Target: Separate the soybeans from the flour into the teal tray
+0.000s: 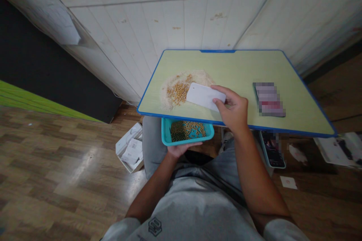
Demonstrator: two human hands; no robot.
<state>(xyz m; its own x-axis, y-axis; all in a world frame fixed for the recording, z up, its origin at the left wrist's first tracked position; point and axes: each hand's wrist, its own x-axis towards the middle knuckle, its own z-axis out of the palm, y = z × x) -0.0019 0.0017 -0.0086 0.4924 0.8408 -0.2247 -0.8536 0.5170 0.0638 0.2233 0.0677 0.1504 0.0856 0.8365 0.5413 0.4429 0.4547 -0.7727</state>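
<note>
My right hand [234, 107] is closed on a flat white scraper [205, 96] with rounded corners and a small hole near one corner. The scraper's far end reaches the right side of a pile of yellow beans [178, 92], which looks like soybeans. Pale fine grains [167, 99] lie around and among them on the board. Below the board's near edge, my left hand [178, 151] supports a turquoise plastic tray [187, 143] from underneath, most of its fingers hidden. Inside the tray are yellow beans [195, 128] and, to the left, small dark green beans [178, 131].
The light green tabletop [240, 67] has a blue rim. At its right lies a dark-edged, pixelated flat object [269, 99]. A phone [273, 150] is below the right edge, and an open white box [130, 148] stands on the floor at left. A panelled wall [195, 22] rises behind.
</note>
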